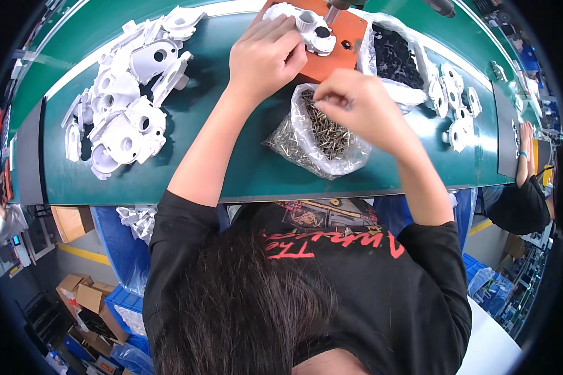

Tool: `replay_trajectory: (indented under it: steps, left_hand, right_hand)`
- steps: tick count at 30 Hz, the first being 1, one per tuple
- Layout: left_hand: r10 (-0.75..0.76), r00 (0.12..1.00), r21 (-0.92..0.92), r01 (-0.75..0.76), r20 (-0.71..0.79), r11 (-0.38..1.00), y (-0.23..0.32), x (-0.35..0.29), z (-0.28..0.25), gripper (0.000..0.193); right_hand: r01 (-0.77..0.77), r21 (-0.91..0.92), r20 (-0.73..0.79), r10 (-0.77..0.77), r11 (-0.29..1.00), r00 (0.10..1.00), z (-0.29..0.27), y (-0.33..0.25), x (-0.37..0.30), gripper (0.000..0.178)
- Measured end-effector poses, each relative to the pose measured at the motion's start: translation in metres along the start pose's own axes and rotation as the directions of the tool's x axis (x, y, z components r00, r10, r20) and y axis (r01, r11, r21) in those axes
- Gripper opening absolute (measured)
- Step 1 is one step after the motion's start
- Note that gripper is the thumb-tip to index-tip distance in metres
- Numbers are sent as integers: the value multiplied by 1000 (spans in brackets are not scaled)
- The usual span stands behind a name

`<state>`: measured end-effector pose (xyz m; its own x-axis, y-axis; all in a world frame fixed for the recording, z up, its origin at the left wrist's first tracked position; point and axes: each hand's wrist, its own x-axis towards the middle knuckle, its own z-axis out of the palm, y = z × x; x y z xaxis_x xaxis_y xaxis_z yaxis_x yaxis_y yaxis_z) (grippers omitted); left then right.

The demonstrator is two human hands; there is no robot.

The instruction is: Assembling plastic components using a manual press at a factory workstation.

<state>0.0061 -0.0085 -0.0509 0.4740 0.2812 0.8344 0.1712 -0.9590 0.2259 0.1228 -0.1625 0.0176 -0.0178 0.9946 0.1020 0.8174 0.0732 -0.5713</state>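
My left hand (264, 59) is closed over the near left end of a white plastic housing (318, 42) and holds it on an orange fixture block (350, 31). A round black piece (322, 32) sits in the housing, close under a metal tool tip (333, 14). My right hand (360, 106) is over an open clear bag of small metal screws or pins (328, 134). Its fingertips are pinched together; whatever is between them is too small to make out.
White plastic housings (122, 119) lie heaped on the green table (231, 169) to the left. A bag of black parts (394, 56) stands right of the block, with several white parts (460, 106) beyond. Blue bins (122, 250) sit below the edge. Another person's arm (525, 150) shows far right.
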Motion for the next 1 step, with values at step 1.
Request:
replay_trajectory:
  steps: [1]
  left_hand:
    - [-31,998,-10,31,47,999,1,0,-1,8]
  right_hand:
    - [-187,172,96,172,967,980,-10,0,2,9]
